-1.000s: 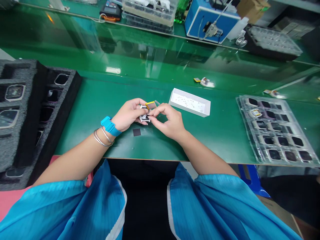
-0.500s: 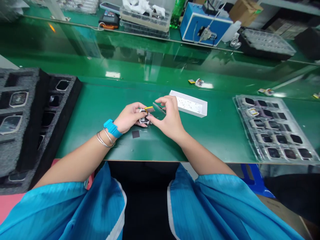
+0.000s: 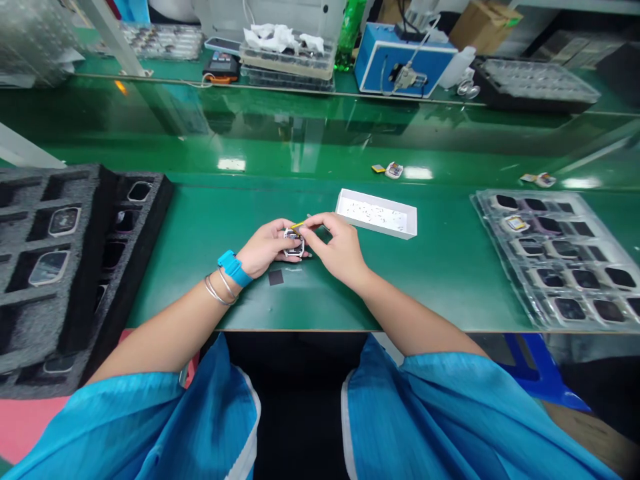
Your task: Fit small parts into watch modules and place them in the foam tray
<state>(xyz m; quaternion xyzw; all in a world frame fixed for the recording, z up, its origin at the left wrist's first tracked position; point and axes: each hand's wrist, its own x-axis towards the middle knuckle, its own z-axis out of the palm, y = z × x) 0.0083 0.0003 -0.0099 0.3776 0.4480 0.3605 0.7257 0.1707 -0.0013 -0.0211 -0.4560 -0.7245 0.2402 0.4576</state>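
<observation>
Watch frame [image 3: 294, 243] bright metal; counter [image 3: 440, 293] glossy green; foam tray [image 3: 30, 320] rough, matt; blister tray [image 3: 500, 293] clear glossy plastic

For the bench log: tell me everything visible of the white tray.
The white tray is shallow, open and rectangular, with low straight walls; plastic or card by its look. It lies flat and slightly askew on the green bench mat, with tiny dark parts, too small to identify, scattered over its floor. The right hand sits just off its left corner.

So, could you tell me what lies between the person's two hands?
In the head view, the left hand holds a small metal frame between itself and the right hand, and a small yellow piece shows at the frame's top edge.
</observation>
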